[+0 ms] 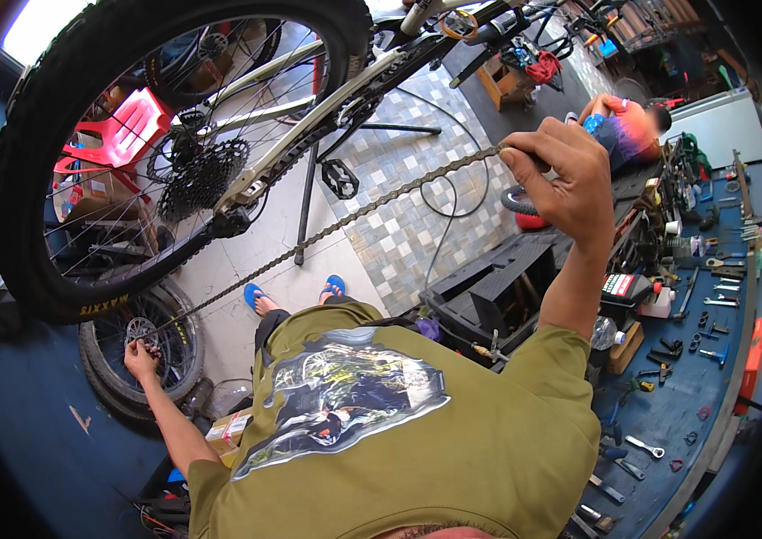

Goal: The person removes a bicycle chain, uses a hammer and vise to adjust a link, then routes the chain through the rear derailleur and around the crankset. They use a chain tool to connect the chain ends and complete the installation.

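A bicycle chain (354, 218) runs in a nearly straight slanting line between my two hands. Its upper end is pinched between thumb and fingers of my right hand (565, 175), raised at the right. My left hand (141, 359), low at the left, is closed around the other end; the last links there are hard to make out. Behind the chain hangs a bicycle with its rear wheel (17, 180), a dark cassette (206, 180) and a pale frame stay (287, 153). No chain link touches the cassette.
Loose wheels (188, 359) lean behind my left hand. A pedal (341, 179) and stand leg (305, 207) are ahead. To my right are a black toolbox (507, 287) and a blue tool wall (660, 422). A person (628, 130) sits farther off; a red chair (125, 135) stands behind the wheel.
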Available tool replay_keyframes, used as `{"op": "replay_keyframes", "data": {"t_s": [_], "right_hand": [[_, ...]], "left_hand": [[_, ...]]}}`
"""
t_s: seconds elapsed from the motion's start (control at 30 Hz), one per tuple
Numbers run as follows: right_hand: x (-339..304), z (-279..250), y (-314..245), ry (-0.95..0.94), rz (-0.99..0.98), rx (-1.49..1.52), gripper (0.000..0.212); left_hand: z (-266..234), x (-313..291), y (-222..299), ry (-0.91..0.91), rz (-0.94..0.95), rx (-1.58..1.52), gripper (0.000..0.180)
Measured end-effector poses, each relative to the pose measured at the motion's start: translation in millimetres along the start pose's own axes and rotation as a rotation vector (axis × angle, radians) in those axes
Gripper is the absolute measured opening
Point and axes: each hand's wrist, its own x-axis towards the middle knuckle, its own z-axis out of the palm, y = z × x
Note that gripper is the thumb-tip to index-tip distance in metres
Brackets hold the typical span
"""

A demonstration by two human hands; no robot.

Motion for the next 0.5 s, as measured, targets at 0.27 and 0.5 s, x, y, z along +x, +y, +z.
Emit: {"op": "replay_keyframes", "data": {"t_s": [0.27, 0.5], "right_hand": [[3.0, 7.0, -0.1, 0.008, -0.035, 0.049, 0.010], [-20.6, 66.2, 18.9, -0.349, 0.090, 0.077, 0.011]], "left_hand": [[-3.5, 6.7, -4.1, 0.128, 0.061, -0.066, 0.007], [24.2, -43.6, 56.0, 0.225, 0.663, 0.318, 0.011]]}}
